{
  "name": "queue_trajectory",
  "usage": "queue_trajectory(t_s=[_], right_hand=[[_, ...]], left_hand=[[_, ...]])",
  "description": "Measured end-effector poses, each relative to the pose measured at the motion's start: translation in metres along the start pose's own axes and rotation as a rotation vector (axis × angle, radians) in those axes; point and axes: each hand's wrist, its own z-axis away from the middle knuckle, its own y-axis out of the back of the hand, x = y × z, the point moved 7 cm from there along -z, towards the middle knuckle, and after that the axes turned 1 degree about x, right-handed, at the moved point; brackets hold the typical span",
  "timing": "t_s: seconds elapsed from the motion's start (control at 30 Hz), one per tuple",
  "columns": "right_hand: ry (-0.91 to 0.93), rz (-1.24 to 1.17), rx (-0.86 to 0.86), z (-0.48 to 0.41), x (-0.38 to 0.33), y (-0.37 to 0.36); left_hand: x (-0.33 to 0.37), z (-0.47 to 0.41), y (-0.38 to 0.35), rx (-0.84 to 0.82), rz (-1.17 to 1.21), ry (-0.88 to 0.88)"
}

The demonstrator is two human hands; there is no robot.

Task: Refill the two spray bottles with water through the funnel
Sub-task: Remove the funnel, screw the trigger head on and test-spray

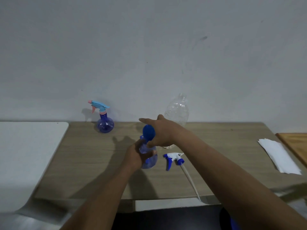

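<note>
One wide-angle view, worn on the person's head, looks forward and down across the tabletop (83,163) toward the pale wall (149,47), which fills the upper half. It sits close: the left hand (134,155) and right hand (162,133) reach in from the bottom edge and meet mid-frame.
</note>
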Motion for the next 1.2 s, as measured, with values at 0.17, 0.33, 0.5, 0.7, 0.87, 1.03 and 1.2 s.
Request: queue_trajectory(t_s=[0.17, 0.33, 0.5, 0.7, 0.87, 1.03, 1.2], right_hand=[[-0.074, -0.142, 0.055, 0.018, 0.017, 0.021], [-0.102, -0.464, 0.238, 0.025, 0.042, 0.010], [-0.175, -0.706, 0.446, 0.013, 0.054, -0.047], [-0.228, -0.644, 0.417, -0.019, 0.065, -0.117], [-0.242, -0.462, 0.274, -0.039, 0.067, -0.159], [-0.256, -0.452, 0.204, -0.041, 0.069, -0.169], [-0.287, -0.257, 0.287, -0.008, 0.094, -0.157]], left_hand=[[-0.015, -0.001, 0.011, 0.014, 0.094, 0.058], [-0.019, 0.010, 0.035, 0.109, 0.151, -0.011], [-0.037, 0.018, 0.050, 0.109, 0.108, -0.006], [-0.050, 0.016, 0.052, 0.131, 0.127, 0.006], [-0.054, 0.015, 0.050, 0.140, 0.113, -0.008], [-0.055, 0.016, 0.050, 0.128, 0.098, -0.006], [-0.058, 0.020, 0.046, 0.123, 0.119, 0.015]])
